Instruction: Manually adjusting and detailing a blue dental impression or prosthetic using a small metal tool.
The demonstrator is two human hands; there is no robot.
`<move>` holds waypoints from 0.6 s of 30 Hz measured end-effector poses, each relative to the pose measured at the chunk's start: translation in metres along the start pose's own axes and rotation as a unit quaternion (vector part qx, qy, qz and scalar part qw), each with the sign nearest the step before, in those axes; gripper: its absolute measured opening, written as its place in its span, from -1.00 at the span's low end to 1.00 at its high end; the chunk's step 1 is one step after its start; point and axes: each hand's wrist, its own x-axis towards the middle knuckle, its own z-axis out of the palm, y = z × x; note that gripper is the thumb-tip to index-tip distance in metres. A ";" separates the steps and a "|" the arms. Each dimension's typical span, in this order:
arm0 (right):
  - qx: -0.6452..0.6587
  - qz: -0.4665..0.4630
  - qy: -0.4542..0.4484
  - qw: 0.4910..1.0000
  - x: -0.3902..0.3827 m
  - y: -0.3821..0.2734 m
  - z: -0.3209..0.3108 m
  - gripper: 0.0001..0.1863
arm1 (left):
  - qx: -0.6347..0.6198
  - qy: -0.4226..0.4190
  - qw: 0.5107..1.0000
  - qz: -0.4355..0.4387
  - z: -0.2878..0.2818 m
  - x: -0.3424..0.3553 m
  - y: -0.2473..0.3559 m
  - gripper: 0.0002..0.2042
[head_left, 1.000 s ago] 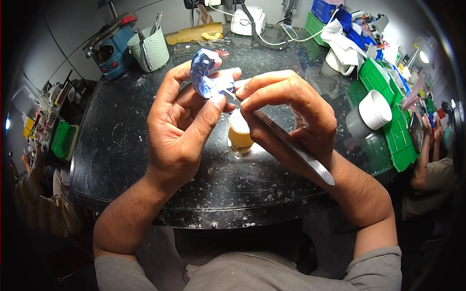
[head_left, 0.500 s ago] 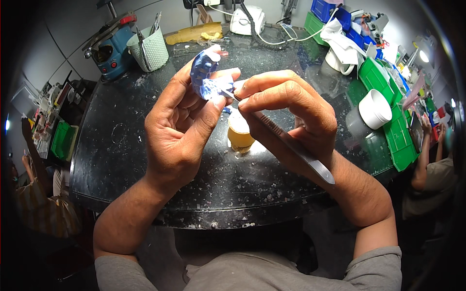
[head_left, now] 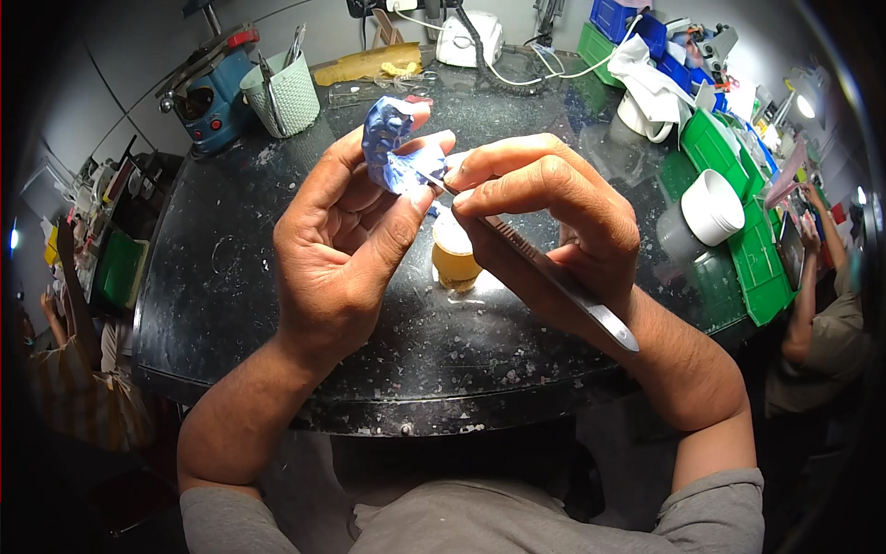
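Note:
My left hand (head_left: 334,263) is closed around a curved blue dental impression (head_left: 388,138), held up above the bench with thumb at its lower edge and fingers behind. Tooth-shaped hollows show along its arch. My right hand (head_left: 577,208) pinches a metal scalpel (head_left: 577,294) with a ridged grip. The flat end of its handle points back toward my right forearm. Its thin tip meets the lower right part of the impression; the exact contact is too small to make out. Below and between my hands stands a short tan cylinder (head_left: 454,258) with a whitish top.
The black bench (head_left: 240,323) is speckled with white bits. At the back left are a blue machine (head_left: 217,111) and a pale green tool cup (head_left: 293,97). A white tub (head_left: 712,208) and green trays (head_left: 761,268) lie at the right. Other people sit at both sides.
My left hand has turned the impression slightly, so more of its inner face shows. The scalpel has shifted only a little. At far right, another person's arm has risen.

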 end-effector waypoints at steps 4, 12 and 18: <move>-0.003 0.017 0.021 1.000 0.001 -0.003 0.002 -0.77 | -0.017 -0.009 1.000 0.004 -0.002 -0.001 -0.002 -0.63; 0.008 0.010 0.024 1.000 0.000 -0.001 0.003 -0.75 | -0.026 -0.009 1.000 -0.005 -0.002 -0.001 -0.001 -0.66; 0.010 0.015 0.007 1.000 -0.001 -0.001 0.000 -0.77 | -0.037 -0.002 0.999 -0.012 0.000 -0.003 0.000 -0.67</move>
